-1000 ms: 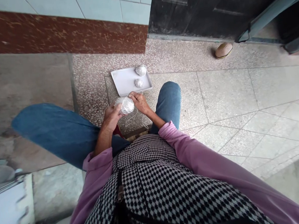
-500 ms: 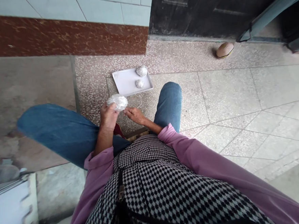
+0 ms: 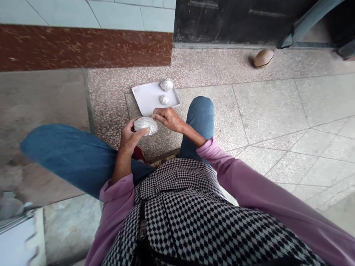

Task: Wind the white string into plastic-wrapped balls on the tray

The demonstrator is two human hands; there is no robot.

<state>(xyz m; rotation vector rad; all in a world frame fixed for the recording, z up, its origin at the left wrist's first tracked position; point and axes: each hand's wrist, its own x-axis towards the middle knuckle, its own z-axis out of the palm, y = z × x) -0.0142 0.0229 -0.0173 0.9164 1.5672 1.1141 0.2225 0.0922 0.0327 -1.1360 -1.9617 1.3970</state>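
Observation:
I sit with my knees apart over a stone floor. My left hand (image 3: 129,137) is wrapped round a white ball of thread (image 3: 146,125), held between my knees. My right hand (image 3: 168,118) hovers at the ball's right side with its fingers pinched together, apparently on the thread, which is too thin to see. Just beyond my hands a white tray (image 3: 147,98) lies on the floor. Two smaller white thread balls (image 3: 166,85) (image 3: 164,99) rest at its right side.
A wall with a dark red band and pale tiles runs across the back left. A dark door (image 3: 232,11) stands at the back right, with a tan shoe (image 3: 263,57) on the floor before it. A white object (image 3: 12,250) sits at the lower left.
My left hand with the ball swung left and up, then came back to the middle. My right hand dropped low, then rose again to the ball's right side.

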